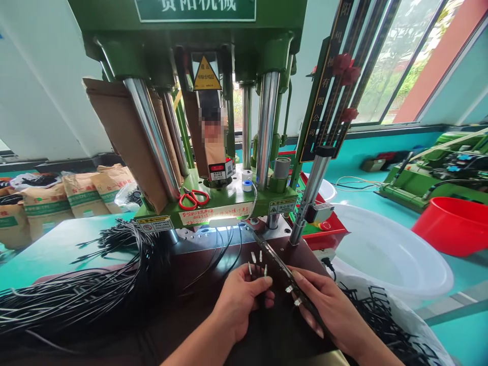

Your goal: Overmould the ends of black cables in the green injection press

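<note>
Several thin cable ends with silvery metal connectors [253, 257] stick up from my left hand [238, 300], pinched between thumb and fingers. Next to it, my right hand [331, 307] is closed around a long, narrow dark metal bar [275, 258], which slants up and away to the lower part of the green press [236, 203]. Two small silvery connectors [293, 295] stand out from the bar's left side near my right fingers. Behind my hands, black cables [229, 249] run out from under the press. What lies under my right palm is hidden.
A large bundle of black cables [141, 264] lies on the left. Red-handled scissors [193, 199] rest on the press bed. To the right are a bag of small black parts [381, 320], a white tub [396, 254], a red basin [453, 226] and an emergency-stop button [325, 226].
</note>
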The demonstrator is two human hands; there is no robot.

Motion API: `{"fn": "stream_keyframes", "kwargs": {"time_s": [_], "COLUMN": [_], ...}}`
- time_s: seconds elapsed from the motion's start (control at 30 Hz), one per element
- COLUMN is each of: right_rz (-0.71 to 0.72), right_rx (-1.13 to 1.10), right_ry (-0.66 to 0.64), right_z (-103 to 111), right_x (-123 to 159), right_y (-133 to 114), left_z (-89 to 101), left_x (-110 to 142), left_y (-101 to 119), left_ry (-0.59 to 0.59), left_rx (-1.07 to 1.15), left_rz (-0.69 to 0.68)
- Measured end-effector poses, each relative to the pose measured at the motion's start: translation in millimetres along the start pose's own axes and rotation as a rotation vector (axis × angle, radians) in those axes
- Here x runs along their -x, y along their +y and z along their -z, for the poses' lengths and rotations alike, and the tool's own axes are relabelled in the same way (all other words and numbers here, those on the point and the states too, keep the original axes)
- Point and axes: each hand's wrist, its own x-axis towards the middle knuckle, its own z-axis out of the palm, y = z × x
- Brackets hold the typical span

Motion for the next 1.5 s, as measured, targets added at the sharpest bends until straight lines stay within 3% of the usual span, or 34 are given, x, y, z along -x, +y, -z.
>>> {"fn": "stream_keyframes", "kwargs": {"time_s": [0.23,0.8,0.97,1.1,1.27,1.5], "right_rz": [0.007,0.026,0.015,-0.021,-0.022,-0.031], "right_rx": [0.014,0.158,0.219,0.137,0.024,0.043], "right_ry": [-0.025,-0.046,-0.060,0.004,0.018,-0.019], "right_z": [1.0,-2.6,-5.8,-4.4,0.1,-2.2], "right_x": [-2.0,1.1,4.0,3.7,0.8,2.1], "right_y": [1.4,-4.6,-10.3,-9.7,-3.7,-9.8], "left_z": [-7.9,-5.7,-5.8,-2.0,5.9,0.9], "left_x": [-5.7,-9.7,-9.3,-8.0,-6.3,-6.7], "left_y": [-2.8,4.3,1.0,5.0,8.2,1.6], "left_ry": [-0.028,-0.111,-0.090,-0.048,-0.002,0.103], "left_rx": [-0.043,-0.130,-0.104,-0.069,0.126,0.017], "left_rz": [0.084,0.114,0.093,0.045,0.016,0.018]}}
